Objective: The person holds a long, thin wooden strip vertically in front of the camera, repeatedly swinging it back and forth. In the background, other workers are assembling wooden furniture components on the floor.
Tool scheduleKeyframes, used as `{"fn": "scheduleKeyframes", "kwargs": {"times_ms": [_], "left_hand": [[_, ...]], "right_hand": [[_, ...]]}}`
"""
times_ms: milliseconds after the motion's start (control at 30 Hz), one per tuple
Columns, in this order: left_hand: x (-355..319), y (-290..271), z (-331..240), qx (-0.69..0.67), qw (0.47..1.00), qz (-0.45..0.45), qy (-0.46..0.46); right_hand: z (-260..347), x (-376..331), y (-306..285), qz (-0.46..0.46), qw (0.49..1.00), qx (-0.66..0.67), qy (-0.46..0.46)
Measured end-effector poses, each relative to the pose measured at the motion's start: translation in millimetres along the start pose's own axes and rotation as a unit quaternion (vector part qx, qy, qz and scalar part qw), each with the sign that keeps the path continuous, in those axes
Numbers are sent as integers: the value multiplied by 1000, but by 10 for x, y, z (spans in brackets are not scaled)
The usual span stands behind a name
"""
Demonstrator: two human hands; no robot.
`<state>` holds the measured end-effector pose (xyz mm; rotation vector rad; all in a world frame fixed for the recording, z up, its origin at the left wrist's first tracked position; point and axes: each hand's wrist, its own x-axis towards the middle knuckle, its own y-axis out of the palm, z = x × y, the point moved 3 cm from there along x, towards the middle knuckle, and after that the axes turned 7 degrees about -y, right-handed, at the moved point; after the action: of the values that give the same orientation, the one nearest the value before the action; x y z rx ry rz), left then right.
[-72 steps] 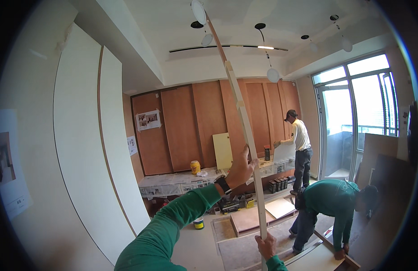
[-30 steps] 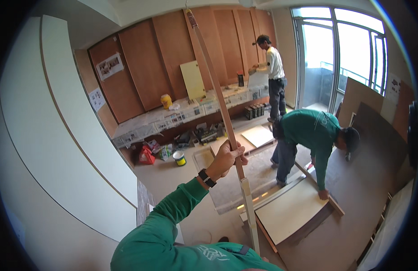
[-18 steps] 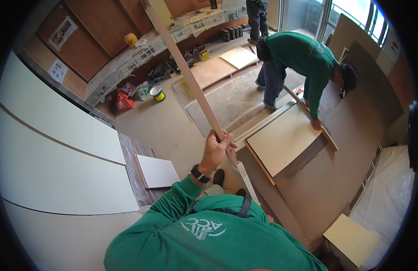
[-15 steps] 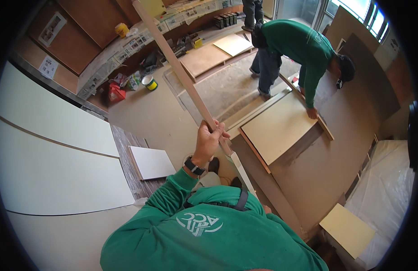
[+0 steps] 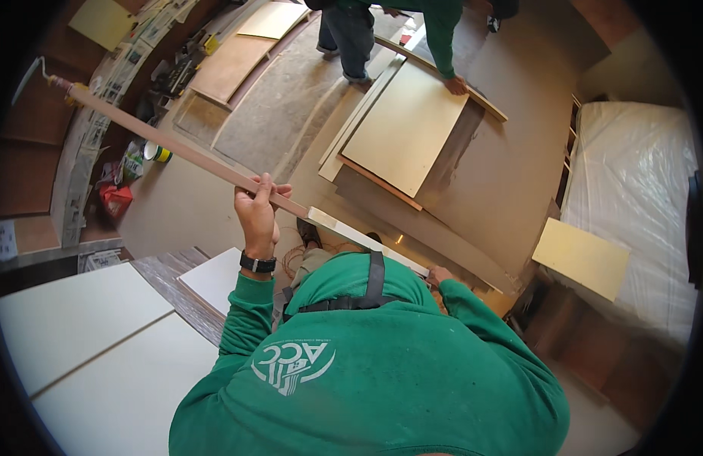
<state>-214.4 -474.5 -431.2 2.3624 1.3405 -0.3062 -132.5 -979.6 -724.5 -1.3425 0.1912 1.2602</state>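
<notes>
A long wooden pole [image 5: 165, 144] slants across in front of me from upper left to lower right. A bent wire, like a paint roller frame [image 5: 41, 67], is bound to its far end. Around the pole's middle my left hand [image 5: 258, 216] is closed, thumb on top, a dark watch on the wrist. Below that hand a white length [image 5: 344, 230] continues the pole toward my waist. My right hand [image 5: 440, 275] is closed at its lower end, with some fingers hidden.
Ahead, a co-worker in a green top [image 5: 443, 34] bends with a hand on a pale board [image 5: 405, 125] lying on strips. White panels [image 5: 85, 327] stand at left. Plastic sheeting [image 5: 633, 205] covers something at right, near a yellowish board [image 5: 579, 254]. A paint tub [image 5: 158, 152] sits at upper left.
The pole has swung leftward and lower, bringing its bound far end into view. My left hand moved left with it, and my right hand now shows. The view has turned.
</notes>
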Motion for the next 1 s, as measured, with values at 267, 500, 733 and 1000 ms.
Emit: {"fn": "scheduleKeyframes", "kwargs": {"times_ms": [267, 500, 733, 1000], "left_hand": [[770, -726, -166, -2, 996, 2, -86], [1237, -1211, -188, -41, 989, -11, -141], [1615, -1539, -198, -82, 980, -14, -182], [1967, -1855, 283, -119, 968, -45, -214]], "right_hand": [[720, -17, -273, 10, 996, 1, 94], [1187, -208, -877, -5, 986, -37, 163], [1456, -212, -1453, 53, 979, -33, 195], [1274, -39, -1678, 114, 990, -42, 77]]}}
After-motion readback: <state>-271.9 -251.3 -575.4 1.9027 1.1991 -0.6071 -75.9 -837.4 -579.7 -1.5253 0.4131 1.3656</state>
